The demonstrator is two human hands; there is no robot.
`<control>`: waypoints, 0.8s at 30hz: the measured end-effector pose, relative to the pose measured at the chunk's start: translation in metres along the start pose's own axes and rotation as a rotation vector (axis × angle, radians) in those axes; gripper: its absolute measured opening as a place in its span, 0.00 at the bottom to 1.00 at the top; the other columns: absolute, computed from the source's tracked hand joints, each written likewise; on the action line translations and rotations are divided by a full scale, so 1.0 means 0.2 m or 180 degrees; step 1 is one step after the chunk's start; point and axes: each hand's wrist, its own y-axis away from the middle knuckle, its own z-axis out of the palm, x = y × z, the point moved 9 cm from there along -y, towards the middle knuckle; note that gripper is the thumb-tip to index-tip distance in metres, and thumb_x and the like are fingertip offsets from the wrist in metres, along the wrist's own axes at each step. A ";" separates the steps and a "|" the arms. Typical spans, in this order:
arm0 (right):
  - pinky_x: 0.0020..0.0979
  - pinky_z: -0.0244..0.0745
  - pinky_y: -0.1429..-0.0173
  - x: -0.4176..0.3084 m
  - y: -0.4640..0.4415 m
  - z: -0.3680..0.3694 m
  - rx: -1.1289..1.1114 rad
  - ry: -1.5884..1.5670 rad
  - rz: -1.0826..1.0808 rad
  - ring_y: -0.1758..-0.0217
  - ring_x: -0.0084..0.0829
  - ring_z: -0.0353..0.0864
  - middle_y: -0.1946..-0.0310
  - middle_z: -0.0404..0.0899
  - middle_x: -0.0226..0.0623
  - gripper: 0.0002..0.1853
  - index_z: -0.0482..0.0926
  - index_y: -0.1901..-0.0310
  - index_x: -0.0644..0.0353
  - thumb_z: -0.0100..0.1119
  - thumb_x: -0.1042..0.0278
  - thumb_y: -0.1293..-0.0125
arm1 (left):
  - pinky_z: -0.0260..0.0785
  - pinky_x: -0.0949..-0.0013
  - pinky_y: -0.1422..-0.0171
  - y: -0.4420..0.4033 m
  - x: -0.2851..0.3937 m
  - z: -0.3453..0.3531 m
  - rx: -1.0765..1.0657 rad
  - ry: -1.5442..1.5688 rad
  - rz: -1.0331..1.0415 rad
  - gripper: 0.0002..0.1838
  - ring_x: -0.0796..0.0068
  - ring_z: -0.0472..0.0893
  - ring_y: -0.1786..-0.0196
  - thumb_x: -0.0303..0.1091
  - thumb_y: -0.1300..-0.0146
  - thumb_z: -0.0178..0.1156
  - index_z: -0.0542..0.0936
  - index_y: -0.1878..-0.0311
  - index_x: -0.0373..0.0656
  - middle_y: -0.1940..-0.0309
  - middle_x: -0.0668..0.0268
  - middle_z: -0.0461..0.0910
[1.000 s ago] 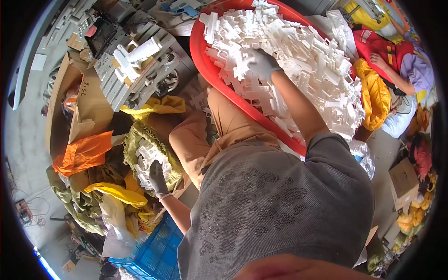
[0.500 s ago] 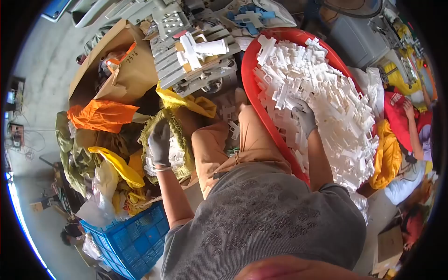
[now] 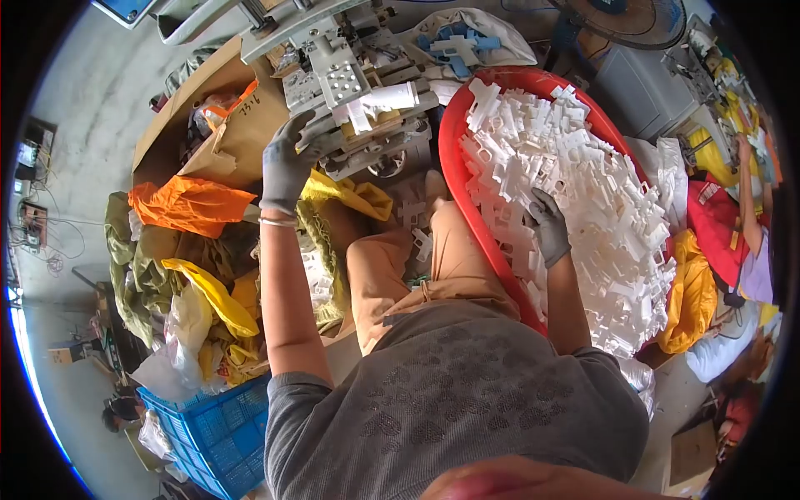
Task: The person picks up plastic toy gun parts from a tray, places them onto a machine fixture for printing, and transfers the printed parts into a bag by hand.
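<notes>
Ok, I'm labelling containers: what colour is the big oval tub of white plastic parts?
The oval plastic tub is red, clearest in the head view.

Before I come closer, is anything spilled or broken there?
Yes, a little. A few white toy-pistol pieces lie low down between the person's legs, outside the red tub, so they look spilled. The cardboard box looks odd too: its front flap is torn, with a ragged edge.
</notes>
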 end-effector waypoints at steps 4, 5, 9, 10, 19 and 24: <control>0.23 0.71 0.59 -0.05 0.03 0.05 -0.0131 -0.0501 -0.0079 0.68 0.20 0.71 0.64 0.75 0.28 0.20 0.68 0.38 0.60 0.51 0.72 0.31 | 0.73 0.67 0.48 -0.11 -0.01 0.13 -0.0473 -0.0075 -0.0264 0.23 0.62 0.82 0.52 0.37 0.46 0.67 0.77 0.46 0.43 0.56 0.56 0.82; 0.22 0.69 0.60 -0.08 0.04 0.08 -0.0208 -0.0565 -0.0116 0.67 0.18 0.71 0.63 0.74 0.27 0.20 0.68 0.38 0.60 0.52 0.71 0.32 | 0.73 0.68 0.49 -0.13 -0.06 0.17 -0.0499 0.0404 -0.0388 0.23 0.64 0.83 0.54 0.37 0.48 0.68 0.78 0.48 0.42 0.59 0.58 0.83; 0.21 0.69 0.59 -0.24 0.05 0.18 -0.0366 -0.0796 -0.0178 0.65 0.18 0.71 0.59 0.75 0.27 0.21 0.68 0.38 0.60 0.53 0.71 0.32 | 0.74 0.69 0.51 -0.18 -0.05 0.19 -0.0596 0.0363 -0.0210 0.22 0.70 0.84 0.56 0.35 0.48 0.69 0.79 0.49 0.41 0.61 0.61 0.84; 0.21 0.69 0.59 -0.29 0.04 0.22 -0.0355 -0.0789 -0.0178 0.65 0.18 0.71 0.59 0.75 0.27 0.21 0.68 0.38 0.60 0.53 0.71 0.32 | 0.74 0.70 0.51 -0.18 -0.05 0.17 -0.0571 0.0467 -0.0283 0.22 0.72 0.84 0.57 0.35 0.48 0.69 0.79 0.50 0.40 0.61 0.61 0.84; 0.21 0.71 0.58 -0.85 -0.15 1.05 -0.1733 -0.0032 -0.0889 0.59 0.18 0.74 0.54 0.77 0.29 0.18 0.74 0.42 0.55 0.55 0.72 0.34 | 0.74 0.73 0.54 0.17 -0.14 -0.16 0.0416 0.0682 -0.0583 0.19 0.77 0.83 0.58 0.32 0.46 0.68 0.80 0.51 0.38 0.61 0.62 0.84; 0.21 0.71 0.66 -0.89 -0.30 1.44 -0.1933 0.1607 -0.1307 0.70 0.17 0.73 0.62 0.81 0.27 0.19 0.74 0.41 0.51 0.57 0.70 0.35 | 0.72 0.74 0.52 0.87 -0.57 -0.37 0.0643 0.0203 -0.1570 0.16 0.76 0.81 0.58 0.33 0.40 0.62 0.80 0.50 0.37 0.58 0.62 0.82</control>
